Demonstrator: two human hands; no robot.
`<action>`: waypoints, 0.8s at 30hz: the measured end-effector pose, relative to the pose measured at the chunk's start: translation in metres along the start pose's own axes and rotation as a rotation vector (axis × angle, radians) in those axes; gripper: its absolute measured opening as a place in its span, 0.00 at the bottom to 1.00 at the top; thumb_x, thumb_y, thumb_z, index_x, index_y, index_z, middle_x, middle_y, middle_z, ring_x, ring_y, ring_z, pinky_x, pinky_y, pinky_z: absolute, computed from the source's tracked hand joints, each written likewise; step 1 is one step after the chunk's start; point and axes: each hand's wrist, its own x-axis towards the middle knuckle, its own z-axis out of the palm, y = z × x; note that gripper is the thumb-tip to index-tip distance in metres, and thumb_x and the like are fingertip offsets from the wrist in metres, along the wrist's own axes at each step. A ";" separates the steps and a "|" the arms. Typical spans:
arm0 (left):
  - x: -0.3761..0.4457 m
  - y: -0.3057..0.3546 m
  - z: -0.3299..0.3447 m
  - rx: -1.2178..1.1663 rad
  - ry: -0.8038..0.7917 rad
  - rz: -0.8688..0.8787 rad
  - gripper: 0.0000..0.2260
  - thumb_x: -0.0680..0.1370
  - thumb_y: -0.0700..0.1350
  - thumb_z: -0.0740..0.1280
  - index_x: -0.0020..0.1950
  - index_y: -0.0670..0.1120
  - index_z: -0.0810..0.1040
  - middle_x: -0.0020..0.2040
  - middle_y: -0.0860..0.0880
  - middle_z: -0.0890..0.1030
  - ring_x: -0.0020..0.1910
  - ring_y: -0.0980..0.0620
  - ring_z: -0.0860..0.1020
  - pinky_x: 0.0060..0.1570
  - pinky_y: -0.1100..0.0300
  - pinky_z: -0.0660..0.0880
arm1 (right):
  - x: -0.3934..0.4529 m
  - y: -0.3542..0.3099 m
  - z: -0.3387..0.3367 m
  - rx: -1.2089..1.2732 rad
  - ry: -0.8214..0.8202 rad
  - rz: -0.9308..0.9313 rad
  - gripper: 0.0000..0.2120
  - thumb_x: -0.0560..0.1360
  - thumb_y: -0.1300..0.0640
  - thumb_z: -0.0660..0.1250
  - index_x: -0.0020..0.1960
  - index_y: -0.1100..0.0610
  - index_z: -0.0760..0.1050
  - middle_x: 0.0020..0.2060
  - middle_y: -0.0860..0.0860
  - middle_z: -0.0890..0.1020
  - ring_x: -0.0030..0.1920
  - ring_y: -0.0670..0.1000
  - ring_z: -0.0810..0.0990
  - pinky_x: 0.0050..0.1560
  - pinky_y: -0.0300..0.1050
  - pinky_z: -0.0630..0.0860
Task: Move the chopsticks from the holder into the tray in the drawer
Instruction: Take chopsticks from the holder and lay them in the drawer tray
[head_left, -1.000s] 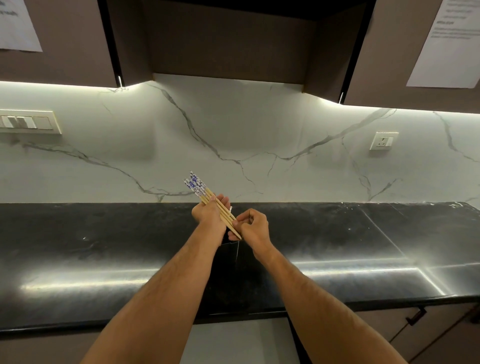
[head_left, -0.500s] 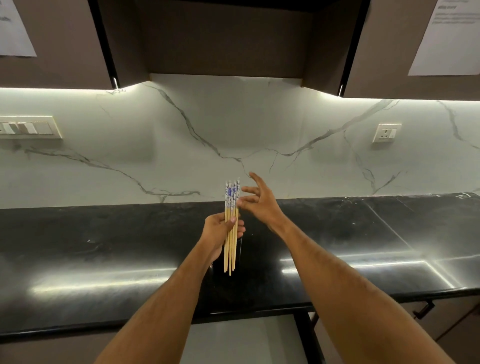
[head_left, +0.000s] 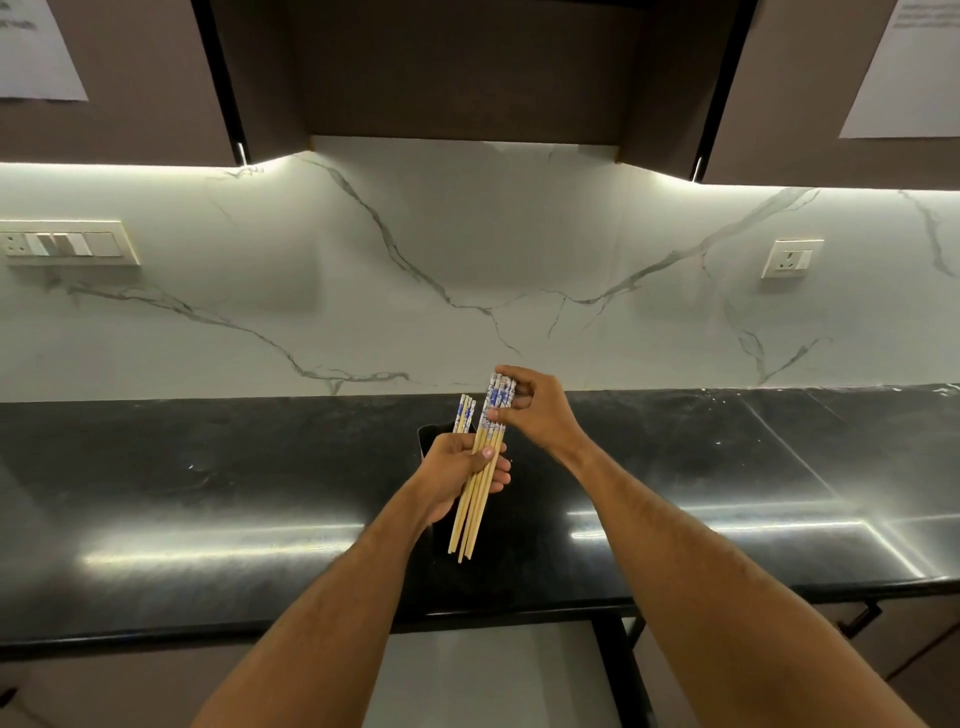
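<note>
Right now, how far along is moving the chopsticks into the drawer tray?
Partly done. A bundle of chopsticks is out of the holder, gripped by the left hand with the right hand pinching its patterned tops. A few more chopsticks remain in the holder. No tray shows, so nothing looks placed yet.

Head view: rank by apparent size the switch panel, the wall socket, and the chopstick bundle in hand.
1. Chopstick bundle, held by both hands: longest, though nearest the camera, which inflates it.
2. Switch panel on the left of the backsplash.
3. Wall socket on the right: smallest.
</note>
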 end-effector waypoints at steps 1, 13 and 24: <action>0.000 0.000 0.001 -0.006 0.000 -0.002 0.10 0.84 0.38 0.62 0.61 0.37 0.80 0.51 0.37 0.85 0.50 0.42 0.86 0.53 0.49 0.83 | -0.001 0.001 0.001 0.000 -0.001 -0.001 0.35 0.70 0.71 0.77 0.74 0.64 0.69 0.61 0.60 0.82 0.56 0.54 0.86 0.59 0.52 0.83; -0.006 0.000 0.001 0.009 -0.040 -0.007 0.11 0.84 0.39 0.61 0.62 0.37 0.79 0.53 0.37 0.85 0.54 0.40 0.85 0.57 0.46 0.82 | -0.003 0.004 -0.001 -0.006 0.056 -0.005 0.30 0.67 0.69 0.80 0.67 0.64 0.77 0.54 0.58 0.85 0.51 0.53 0.87 0.55 0.56 0.84; -0.012 0.001 0.002 0.063 -0.090 -0.029 0.11 0.84 0.38 0.61 0.63 0.37 0.79 0.53 0.38 0.86 0.55 0.41 0.85 0.55 0.49 0.83 | -0.008 0.004 -0.004 0.012 0.051 -0.024 0.27 0.68 0.70 0.79 0.66 0.61 0.79 0.52 0.57 0.86 0.47 0.52 0.88 0.49 0.55 0.86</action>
